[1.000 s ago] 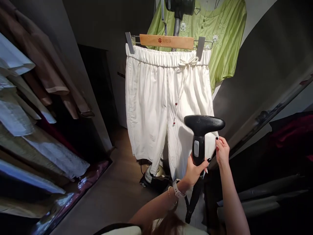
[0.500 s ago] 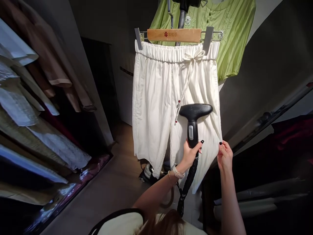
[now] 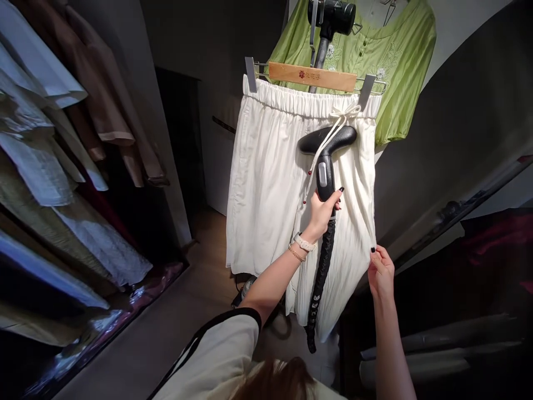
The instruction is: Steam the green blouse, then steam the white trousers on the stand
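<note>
- The left hand (image 3: 320,215) wraps tight around the grip of the black steamer head (image 3: 327,145), up against the white pants (image 3: 266,194).
- The right hand (image 3: 380,273) is pinched by the pants' edge; I cannot tell if it holds cloth.
- The pants look soft and light, easy to take by the edge.
- A wooden hanger (image 3: 312,76) clips them up.

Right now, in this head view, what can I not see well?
Steamer base: mostly hidden behind the white trousers.
Green blouse: top cut off by the upper picture edge.
Wooden hanger: printed words too small to read.
Steamer handle: lower part hidden by the left hand.
</note>
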Action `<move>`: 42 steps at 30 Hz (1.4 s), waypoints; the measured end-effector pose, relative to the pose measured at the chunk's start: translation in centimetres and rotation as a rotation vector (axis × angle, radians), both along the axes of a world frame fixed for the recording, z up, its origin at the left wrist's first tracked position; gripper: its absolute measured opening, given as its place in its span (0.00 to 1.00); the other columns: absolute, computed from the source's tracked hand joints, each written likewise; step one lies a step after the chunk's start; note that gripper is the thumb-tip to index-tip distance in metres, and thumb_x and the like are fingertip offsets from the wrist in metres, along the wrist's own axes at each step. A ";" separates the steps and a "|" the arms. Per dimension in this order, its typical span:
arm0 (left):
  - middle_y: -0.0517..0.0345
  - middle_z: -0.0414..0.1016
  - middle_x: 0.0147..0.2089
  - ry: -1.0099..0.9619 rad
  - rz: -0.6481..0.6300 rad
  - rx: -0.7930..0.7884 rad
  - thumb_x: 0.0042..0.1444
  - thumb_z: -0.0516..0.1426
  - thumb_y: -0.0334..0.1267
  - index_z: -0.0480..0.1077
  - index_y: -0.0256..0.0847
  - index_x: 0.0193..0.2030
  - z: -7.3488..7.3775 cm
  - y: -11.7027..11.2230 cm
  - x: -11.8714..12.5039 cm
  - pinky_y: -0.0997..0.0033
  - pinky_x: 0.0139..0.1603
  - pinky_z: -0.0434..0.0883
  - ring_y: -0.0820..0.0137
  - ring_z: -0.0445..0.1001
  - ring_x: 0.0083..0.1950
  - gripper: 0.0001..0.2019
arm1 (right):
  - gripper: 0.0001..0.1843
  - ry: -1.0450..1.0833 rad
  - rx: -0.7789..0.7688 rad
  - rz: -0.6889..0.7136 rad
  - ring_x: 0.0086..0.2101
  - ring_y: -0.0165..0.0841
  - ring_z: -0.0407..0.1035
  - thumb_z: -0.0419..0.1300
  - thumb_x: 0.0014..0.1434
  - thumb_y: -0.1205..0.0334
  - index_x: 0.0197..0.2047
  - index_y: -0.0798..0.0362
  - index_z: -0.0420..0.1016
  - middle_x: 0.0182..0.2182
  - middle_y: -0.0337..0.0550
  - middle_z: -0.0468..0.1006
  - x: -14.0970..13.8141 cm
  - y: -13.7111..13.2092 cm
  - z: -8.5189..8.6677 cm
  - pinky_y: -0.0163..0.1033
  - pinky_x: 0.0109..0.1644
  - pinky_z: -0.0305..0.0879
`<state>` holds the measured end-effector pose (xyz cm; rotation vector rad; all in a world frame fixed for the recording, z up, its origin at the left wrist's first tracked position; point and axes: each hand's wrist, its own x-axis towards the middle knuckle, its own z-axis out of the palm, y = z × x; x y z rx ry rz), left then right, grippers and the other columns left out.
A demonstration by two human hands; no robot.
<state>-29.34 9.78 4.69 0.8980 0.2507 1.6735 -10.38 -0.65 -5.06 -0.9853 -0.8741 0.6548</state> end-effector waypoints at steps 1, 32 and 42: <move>0.63 0.69 0.28 -0.003 0.008 0.005 0.51 0.67 0.42 0.65 0.39 0.37 0.5 0.3 -0.3 0.76 0.29 0.68 0.79 0.67 0.24 0.15 | 0.21 -0.001 0.001 0.007 0.27 0.27 0.66 0.76 0.43 0.50 0.39 0.49 0.80 0.25 0.35 0.74 0.0 0.0 0.0 0.35 0.35 0.64; 0.64 0.68 0.27 0.091 -0.131 0.016 0.51 0.69 0.43 0.65 0.40 0.35 0.3 0.8 2.0 0.75 0.27 0.67 0.78 0.67 0.23 0.17 | 0.20 -0.129 -0.015 -0.035 0.41 0.34 0.73 0.68 0.48 0.56 0.46 0.48 0.79 0.44 0.40 0.80 0.7 2.6 2.3 0.38 0.44 0.66; 0.63 0.69 0.29 0.168 -0.172 -0.001 0.53 0.67 0.42 0.66 0.39 0.38 -2.9 0.1 2.9 0.76 0.27 0.67 0.79 0.67 0.23 0.15 | 0.07 -0.045 0.016 0.030 0.27 0.29 0.62 0.64 0.45 0.58 0.29 0.50 0.75 0.26 0.36 0.70 0.6 3.6 4.8 0.35 0.33 0.61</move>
